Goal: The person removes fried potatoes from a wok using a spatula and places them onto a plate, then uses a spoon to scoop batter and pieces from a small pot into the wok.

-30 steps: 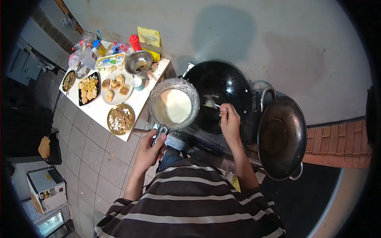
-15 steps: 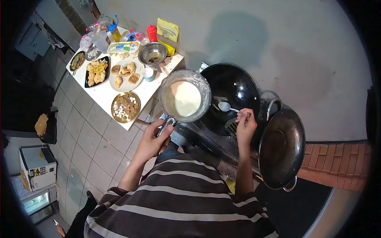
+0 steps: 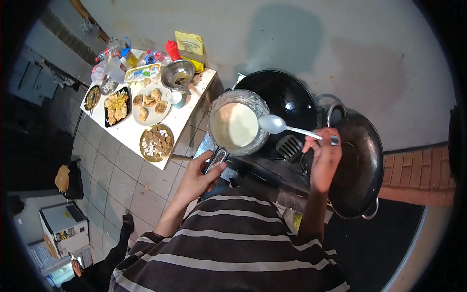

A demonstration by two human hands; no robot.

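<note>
My left hand (image 3: 202, 174) is closed round the handle of a metal saucepan (image 3: 216, 124), which holds a pale creamy liquid (image 3: 239, 126). Held by its handle in my right hand (image 3: 324, 158), a metal spoon (image 3: 273, 124) has its bowl raised at the saucepan's right rim. Beyond them is a black wok (image 3: 292, 100) with a shiny inside. A slotted spatula (image 3: 290, 147) lies at the wok's near edge, left of my right hand.
A second wok (image 3: 362, 165) stands at the right. On the white table (image 3: 127, 134) are plates of food, a steel bowl (image 3: 177, 74), a red bottle (image 3: 172, 50) and a cup (image 3: 176, 99). Another person's dark-clothed leg (image 3: 119, 246) shows at the lower left.
My right hand has lifted the spoon out of the black wok and moved right and nearer, bringing the spoon's bowl to the saucepan's rim. Another person has come into view at the lower left.
</note>
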